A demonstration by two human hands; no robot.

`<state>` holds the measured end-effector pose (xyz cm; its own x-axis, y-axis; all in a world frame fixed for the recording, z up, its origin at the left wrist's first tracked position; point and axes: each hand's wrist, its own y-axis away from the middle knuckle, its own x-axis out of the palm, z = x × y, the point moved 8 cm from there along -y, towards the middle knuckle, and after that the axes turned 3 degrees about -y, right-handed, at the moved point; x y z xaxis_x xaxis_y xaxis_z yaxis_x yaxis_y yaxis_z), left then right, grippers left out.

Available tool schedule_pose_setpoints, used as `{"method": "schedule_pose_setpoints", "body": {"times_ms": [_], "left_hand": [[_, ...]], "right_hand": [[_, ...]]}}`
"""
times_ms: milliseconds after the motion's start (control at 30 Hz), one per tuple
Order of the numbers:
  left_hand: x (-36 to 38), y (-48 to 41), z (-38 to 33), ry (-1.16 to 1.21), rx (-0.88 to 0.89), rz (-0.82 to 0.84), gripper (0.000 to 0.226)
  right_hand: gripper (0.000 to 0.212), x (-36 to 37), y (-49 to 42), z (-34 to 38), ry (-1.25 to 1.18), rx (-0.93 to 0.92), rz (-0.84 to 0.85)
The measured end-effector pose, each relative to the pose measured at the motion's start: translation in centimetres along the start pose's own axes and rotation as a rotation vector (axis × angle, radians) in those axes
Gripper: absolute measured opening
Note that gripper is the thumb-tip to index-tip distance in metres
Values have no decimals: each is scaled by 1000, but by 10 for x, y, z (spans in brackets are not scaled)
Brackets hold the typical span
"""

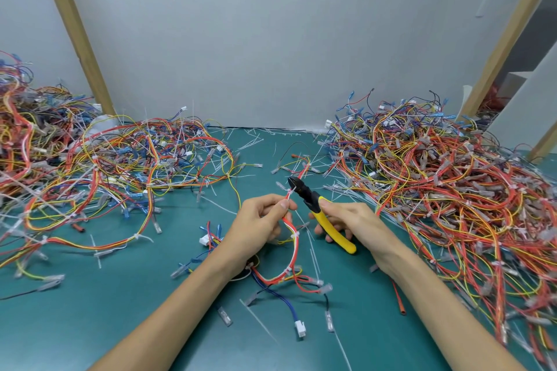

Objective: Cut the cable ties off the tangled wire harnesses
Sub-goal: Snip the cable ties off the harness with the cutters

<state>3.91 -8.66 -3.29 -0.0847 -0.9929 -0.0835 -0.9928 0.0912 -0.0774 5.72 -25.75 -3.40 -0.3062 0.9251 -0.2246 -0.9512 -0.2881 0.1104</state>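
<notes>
Step in hand: cutting one tie on a single harness held above the table [120, 304].

The left hand [259, 220] pinches the red-and-white wire harness [294, 245] between thumb and fingertips, just below a white cable tie [291, 191]. The harness loops down from the pinch to the table, between the forearms. The right hand [349, 220] is clamped round the yellow handles of the side cutters [333, 230]. The black cutter head sits at the tie; whether the blades have already bitten cannot be told.

Next move, as judged: seat the blades on the tie strap only, clear of the wire insulation, then squeeze. The harness shows at least two more white ties lower on the loop, so expect to slide the pinch along to each.

Remaining work is large. Tangled harness piles lie at left [120, 159] and right [452, 190], and loose white tie offcuts [251, 141] are scattered at the rear of the table.
</notes>
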Motion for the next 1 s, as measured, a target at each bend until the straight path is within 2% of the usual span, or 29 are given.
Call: {"method": "schedule_pose_setpoints", "body": {"times_ms": [67,167,233,300,400,500,567,667,833,1000], "left_hand": [[-1,0,0,2,-2,-8,22],[-2,-1,-1,23,-5,-13,22],[-4,-1,1,31,-15,-16,22],[-4,-1,2,29,-26,-16,22],[-4,-2,4,28,-36,-12,22],[-4,-2,4,33,-35,-10,22],[-5,-1,3,35,-32,-24,23],[-7,-2,3,31,-30,-54,22],[-9,-1,3,20,-29,-70,22],[-9,-3,5,-2,-28,-55,23]], "right_hand": [[47,0,1,2,-21,-29,-58],[20,0,2,2,-56,-129,-174],[10,2,2,2,-40,-191,-223],[9,-4,1,3,-68,-236,-306],[26,-28,5,4,-145,-263,-476],[27,-40,9,5,-93,-291,-531],[23,-37,10,9,13,-321,-550],[18,-29,16,22,312,-422,-592],[39,-18,23,35,788,-538,-578],[41,-23,23,39,857,-572,-508]]}}
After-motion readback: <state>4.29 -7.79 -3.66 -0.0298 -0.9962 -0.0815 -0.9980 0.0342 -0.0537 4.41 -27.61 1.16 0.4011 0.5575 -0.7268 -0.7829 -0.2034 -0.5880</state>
